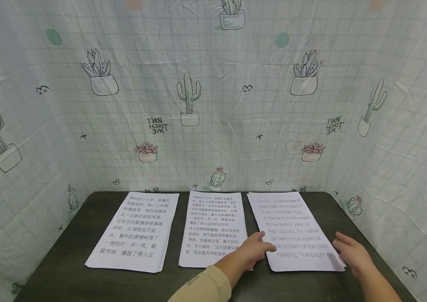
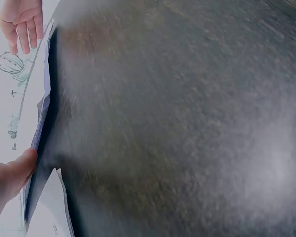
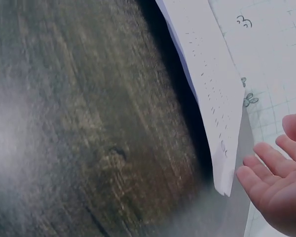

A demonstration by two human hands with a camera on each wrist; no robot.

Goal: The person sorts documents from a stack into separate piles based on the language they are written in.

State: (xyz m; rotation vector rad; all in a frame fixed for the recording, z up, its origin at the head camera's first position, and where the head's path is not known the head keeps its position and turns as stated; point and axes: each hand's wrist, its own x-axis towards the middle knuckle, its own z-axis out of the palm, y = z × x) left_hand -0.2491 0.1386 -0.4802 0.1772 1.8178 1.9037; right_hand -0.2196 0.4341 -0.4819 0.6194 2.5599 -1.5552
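"Edges first: where do we see room to move?"

"Around the right stack (image 1: 292,226). It lies at the right end of the row, its far left corner close to the middle stack (image 1: 213,218). The gap between them widens towards us, and our left hand (image 1: 249,251) sits in that wider part. On the other side, a strip of table (image 1: 122,289) parts the middle stack from the left stack (image 1: 134,226)."

"And how are we gripping?"

"Our left fingers stand apart, touching the right stack along its left edge, with the thumb out over the page. Our right hand (image 1: 353,253) is just beside the near right corner, fingers extended and parted, palm showing in the right wrist view."

"What about the surface and the room?"

"The table is dark, with rounded far corners, and a draped cloth (image 1: 213,142) rises behind it and on both sides."

"Materials?"

"We have wrinkled, pale cloth printed with a faint grid, potted cacti and small lettering. The tabletop shows streaky, wood-like grain. The paper is thin, white and oblong, English print on the right, Chinese on the other two, lower sheets peeping out slightly askew. A pale yellow sleeve (image 1: 205,285) covers our left forearm."
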